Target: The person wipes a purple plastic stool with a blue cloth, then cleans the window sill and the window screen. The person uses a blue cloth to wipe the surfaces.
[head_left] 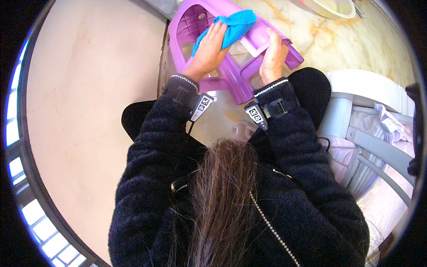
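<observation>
My left hand (pixel 210 50) presses a crumpled blue cloth (pixel 238 28) against the upper side of a purple plastic frame (pixel 233 76), which looks like part of a small stool or chair. The frame has large openings, a ribbed inner face and splayed legs, and is tilted in front of me. My right hand (pixel 274 55) grips the frame at its right side, thumb on top, beside a rectangular opening; the fingers underneath are partly hidden.
A pale wall (pixel 93 83) rises close on the left. At the top right, a light round basin (pixel 337 8) stands on the marbled floor (pixel 350 43). A white and grey chair (pixel 370 86) is near my right knee, with pale fabric by it.
</observation>
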### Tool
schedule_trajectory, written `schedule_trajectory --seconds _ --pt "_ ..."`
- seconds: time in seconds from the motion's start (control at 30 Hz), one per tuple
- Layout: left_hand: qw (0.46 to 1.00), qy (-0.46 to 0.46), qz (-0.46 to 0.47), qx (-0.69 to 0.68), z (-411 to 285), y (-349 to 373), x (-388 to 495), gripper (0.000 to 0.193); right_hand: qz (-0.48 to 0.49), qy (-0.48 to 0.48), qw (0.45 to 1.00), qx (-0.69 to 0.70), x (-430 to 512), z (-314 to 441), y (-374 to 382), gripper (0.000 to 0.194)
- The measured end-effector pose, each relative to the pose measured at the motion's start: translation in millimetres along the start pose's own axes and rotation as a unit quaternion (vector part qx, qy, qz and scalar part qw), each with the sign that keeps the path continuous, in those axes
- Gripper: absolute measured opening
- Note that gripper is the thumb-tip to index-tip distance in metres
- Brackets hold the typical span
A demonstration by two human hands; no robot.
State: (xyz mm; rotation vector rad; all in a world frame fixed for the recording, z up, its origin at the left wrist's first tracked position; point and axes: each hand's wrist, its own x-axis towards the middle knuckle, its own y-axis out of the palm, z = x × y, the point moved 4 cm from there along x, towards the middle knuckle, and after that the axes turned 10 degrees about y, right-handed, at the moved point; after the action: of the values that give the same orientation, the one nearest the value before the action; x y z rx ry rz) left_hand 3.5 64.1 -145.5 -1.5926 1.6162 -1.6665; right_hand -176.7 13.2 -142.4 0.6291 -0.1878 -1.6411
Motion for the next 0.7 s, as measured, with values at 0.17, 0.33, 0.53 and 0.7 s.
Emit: schedule_trajectory --seconds 0.17,0.33,0.53,0.7 --pt "0.990 -0.127 0.056 -0.029 -0.9 -19.7 -67.0 0.067 0.002 0.020 0.999 0.027 7.1 -4.3 -3.5 0.038" --pt "0.980 -0.183 0.062 -0.052 3.8 -23.4 -106.6 0.064 0.030 0.032 0.999 -0.006 16.2 -7.7 -3.2 0.053" --pt "0.983 -0.162 0.076 -0.040 1.4 -18.9 -92.2 0.059 0.059 0.028 0.992 0.112 26.3 -0.2 -6.2 0.056" --pt "0.968 -0.202 0.067 -0.136 6.5 -27.0 -77.0 0.052 0.056 0.038 0.995 0.071 27.0 -0.8 -8.8 0.058"
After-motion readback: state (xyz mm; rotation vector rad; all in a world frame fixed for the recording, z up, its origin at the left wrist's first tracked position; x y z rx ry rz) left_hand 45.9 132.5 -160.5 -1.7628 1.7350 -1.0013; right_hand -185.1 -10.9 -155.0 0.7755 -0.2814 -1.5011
